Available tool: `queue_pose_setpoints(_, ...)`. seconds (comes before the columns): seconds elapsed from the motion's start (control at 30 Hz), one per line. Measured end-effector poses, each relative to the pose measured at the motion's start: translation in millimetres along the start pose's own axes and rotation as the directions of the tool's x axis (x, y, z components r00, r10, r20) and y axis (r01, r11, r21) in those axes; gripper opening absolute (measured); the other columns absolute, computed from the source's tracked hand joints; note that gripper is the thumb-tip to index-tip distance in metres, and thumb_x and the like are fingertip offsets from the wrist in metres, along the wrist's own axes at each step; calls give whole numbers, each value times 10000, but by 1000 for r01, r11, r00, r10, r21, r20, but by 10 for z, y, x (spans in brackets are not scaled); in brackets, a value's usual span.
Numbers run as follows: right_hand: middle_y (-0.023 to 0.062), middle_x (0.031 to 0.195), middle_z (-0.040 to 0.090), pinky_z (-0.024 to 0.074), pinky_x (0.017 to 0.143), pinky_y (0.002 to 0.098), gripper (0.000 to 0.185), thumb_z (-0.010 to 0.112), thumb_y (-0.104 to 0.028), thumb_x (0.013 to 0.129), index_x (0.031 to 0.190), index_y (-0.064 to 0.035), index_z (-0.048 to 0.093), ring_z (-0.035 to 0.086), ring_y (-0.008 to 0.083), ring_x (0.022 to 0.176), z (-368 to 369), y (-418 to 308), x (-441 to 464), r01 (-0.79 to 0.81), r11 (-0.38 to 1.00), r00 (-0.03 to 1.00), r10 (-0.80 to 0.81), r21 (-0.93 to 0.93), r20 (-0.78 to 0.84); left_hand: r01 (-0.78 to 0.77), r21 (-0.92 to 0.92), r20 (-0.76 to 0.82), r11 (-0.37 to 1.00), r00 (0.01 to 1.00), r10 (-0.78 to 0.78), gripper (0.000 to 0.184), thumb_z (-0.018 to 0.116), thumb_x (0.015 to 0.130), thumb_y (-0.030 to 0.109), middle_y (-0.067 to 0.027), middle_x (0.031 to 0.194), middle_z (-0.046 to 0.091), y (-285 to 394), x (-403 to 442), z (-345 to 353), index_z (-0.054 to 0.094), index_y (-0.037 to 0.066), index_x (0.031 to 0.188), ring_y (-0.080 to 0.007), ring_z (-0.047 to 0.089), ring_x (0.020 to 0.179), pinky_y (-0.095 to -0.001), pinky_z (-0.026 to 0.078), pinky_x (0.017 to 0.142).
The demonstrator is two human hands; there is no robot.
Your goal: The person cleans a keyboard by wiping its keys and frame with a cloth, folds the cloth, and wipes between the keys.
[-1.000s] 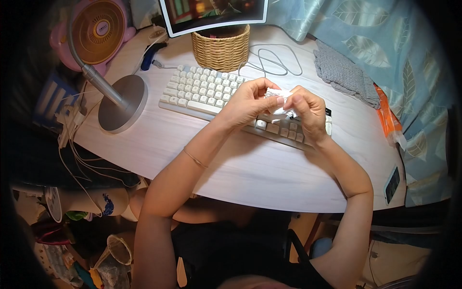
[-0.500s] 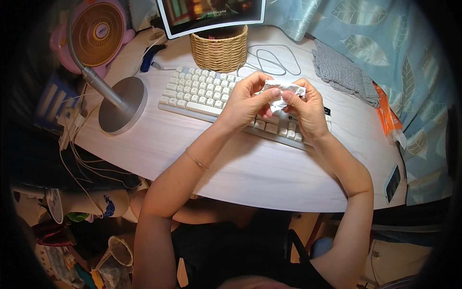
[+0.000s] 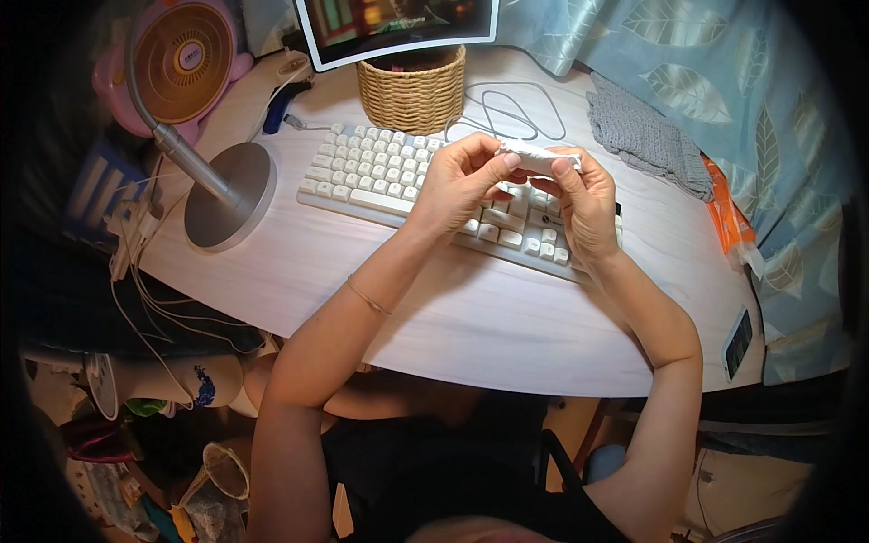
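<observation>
A crumpled white piece [image 3: 536, 158], which looks like tissue, is stretched between my two hands above the keyboard. It is rolled into a narrow strip. My left hand [image 3: 460, 185] pinches its left end between thumb and fingers. At the right end, my right hand [image 3: 587, 201] grips it with the thumb pressed on the front. Below both hands lies the white keyboard [image 3: 362, 201], its right part partly covered by them.
Behind the keyboard stand a wicker basket [image 3: 412, 95] and a monitor [image 3: 398, 27]. A lamp base [image 3: 231, 204] and a pink heater [image 3: 186, 63] are on the left. A grey knitted cloth [image 3: 643, 136], an orange packet [image 3: 727, 213] and a phone [image 3: 739, 344] lie right.
The white piece was spread wider and hung lower between the thumbs; now it is a narrow roll, tilted higher. My right thumb has moved right, away from the left one.
</observation>
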State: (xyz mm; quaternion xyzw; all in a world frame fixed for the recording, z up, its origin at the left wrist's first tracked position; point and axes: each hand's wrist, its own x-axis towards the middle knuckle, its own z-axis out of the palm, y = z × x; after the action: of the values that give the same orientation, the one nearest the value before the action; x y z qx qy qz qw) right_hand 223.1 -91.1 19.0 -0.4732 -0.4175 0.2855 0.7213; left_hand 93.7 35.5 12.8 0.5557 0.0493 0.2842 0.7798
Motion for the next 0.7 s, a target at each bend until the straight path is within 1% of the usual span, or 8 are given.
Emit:
queue_pose_setpoints(0.13,62,999,666,547,863,291,274,612,-277,963,1069,-25,626,650,118,917,-81,24,10,5,1000,999,-6,6,40,19,-25,-22,1000,1000,-19,134,666,931,181,-36,893,678,5,-10,17,612,62,902,-115,676,866,-260,576,696)
queue_pose_setpoints(0.17,50,989,659,548,858,285,244,624,-256,956,1053,-33,631,637,96,893,-57,18,0,-26,999,1000,27,39,-9,12,-43,-36,999,999,-14,137,669,928,175,-34,868,673,28,-23,42,607,61,885,-108,672,843,-260,583,701)
queue_pose_setpoints(0.27,3,918,614,527,864,286,135,670,-203,924,950,-74,640,599,83,870,0,-33,2,-81,994,995,85,78,-49,45,-61,4,997,999,-45,109,659,929,149,-55,942,664,-28,13,-46,603,66,886,-142,674,888,-283,596,712)
queue_pose_setpoints(0.33,7,922,613,524,848,277,122,677,-188,916,927,-79,623,594,83,871,18,-36,0,-60,995,997,63,76,-47,74,-99,2,992,997,-74,92,657,918,103,-55,938,661,-41,29,-87,585,60,957,-125,665,890,-273,614,717)
queue_pose_setpoints(0.4,9,922,612,515,823,264,121,681,-178,912,913,-81,609,585,79,867,4,-28,0,-47,996,998,50,81,-31,69,-179,41,981,997,-62,132,656,911,86,-58,947,659,-34,34,-89,574,56,1011,-123,664,895,-273,621,728)
queue_pose_setpoints(0.47,9,917,611,499,787,245,126,682,-175,910,908,-81,598,573,71,858,-31,4,12,-47,995,999,47,92,1,106,-236,14,966,994,-106,177,656,907,84,-57,962,657,12,4,-7,562,54,1053,-126,665,891,-276,623,750)
queue_pose_setpoints(0.67,-8,899,600,448,735,228,123,671,-169,915,889,-89,581,526,45,832,-89,80,15,5,1000,999,-5,24,39,241,-380,113,893,970,-213,184,663,897,92,-45,987,648,4,-29,39,571,57,1053,-126,663,899,-290,619,795)
queue_pose_setpoints(0.7,0,913,603,450,749,232,128,669,-169,914,925,-76,582,535,57,853,-97,71,24,-10,999,998,13,-43,67,256,-397,139,882,966,-218,177,662,897,91,-43,985,647,-17,-30,14,573,59,1046,-123,661,903,-292,617,797)
